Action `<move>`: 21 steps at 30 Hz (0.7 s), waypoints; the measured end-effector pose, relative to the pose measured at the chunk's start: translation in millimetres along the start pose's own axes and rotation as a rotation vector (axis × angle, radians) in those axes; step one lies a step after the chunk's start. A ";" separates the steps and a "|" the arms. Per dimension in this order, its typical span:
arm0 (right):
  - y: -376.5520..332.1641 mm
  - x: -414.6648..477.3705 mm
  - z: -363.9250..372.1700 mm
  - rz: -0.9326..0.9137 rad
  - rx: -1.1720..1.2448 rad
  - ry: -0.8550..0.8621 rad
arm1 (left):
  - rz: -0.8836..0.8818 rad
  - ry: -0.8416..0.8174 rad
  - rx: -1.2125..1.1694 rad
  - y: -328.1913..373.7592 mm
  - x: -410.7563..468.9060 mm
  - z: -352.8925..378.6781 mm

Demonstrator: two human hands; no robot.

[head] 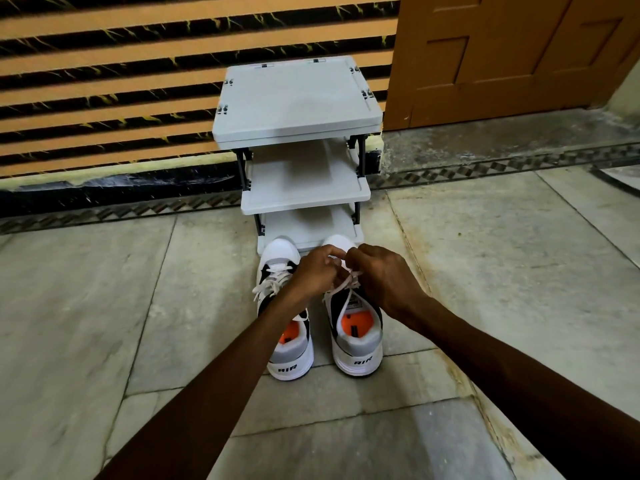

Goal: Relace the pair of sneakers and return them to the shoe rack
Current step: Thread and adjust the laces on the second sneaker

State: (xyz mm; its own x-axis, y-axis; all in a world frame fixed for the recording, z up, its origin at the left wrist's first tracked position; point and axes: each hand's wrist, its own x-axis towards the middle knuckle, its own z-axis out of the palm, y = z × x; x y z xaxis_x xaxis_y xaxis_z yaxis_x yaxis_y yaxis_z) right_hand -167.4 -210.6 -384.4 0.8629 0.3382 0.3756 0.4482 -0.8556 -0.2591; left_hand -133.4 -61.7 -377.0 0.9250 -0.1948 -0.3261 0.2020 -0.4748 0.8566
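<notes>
Sneakers sit side by side on the floor (pixel 104 306), heels toward me, toes by the bottom of the shoe rack (pixel 301 109). I have both hands over the right sneaker (pixel 356 341). My left hand (pixel 317 271) is closed, pinching the white lace (pixel 341 289) near the top of that shoe. My right hand (pixel 384 278) is just beside it, almost touching, and it is closed on the same lace too. The left sneaker (pixel 289 351) lies under my left wrist, and its laces (pixel 272 278) hang loose out to the side. Both shoes are orange inside. The rack stands just past my fingers, against the striped wall (pixel 104 81), and I see three gray shelves on it. A brown door (pixel 519 53) is far off past my right hand.
</notes>
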 end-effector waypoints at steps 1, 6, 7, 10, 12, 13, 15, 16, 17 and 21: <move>0.1 -0.1 0.6 -0.004 0.006 0.003 | -0.035 -0.039 -0.045 1.2 0.7 -1.0; -3.8 0.2 0.8 -0.027 0.041 0.005 | -0.142 -0.197 -0.309 4.3 3.5 0.0; -4.4 0.2 0.1 -0.029 0.056 0.002 | -0.160 -0.178 -0.342 4.2 5.6 -0.1; -3.2 -1.4 -1.5 -0.027 0.084 0.001 | -0.201 -0.190 -0.395 3.7 10.5 -3.3; -1.4 -4.2 -1.6 -0.024 0.077 -0.006 | -0.229 -0.231 -0.387 3.9 10.2 -5.6; -1.1 -5.4 -0.8 -0.024 0.067 -0.014 | -0.240 -0.241 -0.372 4.8 9.6 -6.6; -2.6 -6.5 1.3 -0.012 0.031 -0.034 | -0.247 -0.239 -0.326 8.5 7.9 -8.1; -4.2 -6.5 2.0 -0.005 0.010 -0.041 | -0.246 -0.219 -0.298 11.0 7.4 -8.4; -5.8 -6.5 2.2 0.002 -0.003 -0.038 | -0.241 -0.186 -0.267 13.5 7.1 -8.8; -7.8 -7.7 -0.2 0.041 -0.043 0.012 | -0.169 -0.053 -0.160 16.7 8.7 -8.5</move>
State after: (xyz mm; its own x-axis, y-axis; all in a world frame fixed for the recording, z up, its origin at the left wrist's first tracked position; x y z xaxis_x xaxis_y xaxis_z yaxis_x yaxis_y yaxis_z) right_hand -177.6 -206.6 -385.1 0.8770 0.2982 0.3766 0.4021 -0.8846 -0.2360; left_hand -119.3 -64.1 -362.1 0.8564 -0.1711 -0.4871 0.4046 -0.3636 0.8391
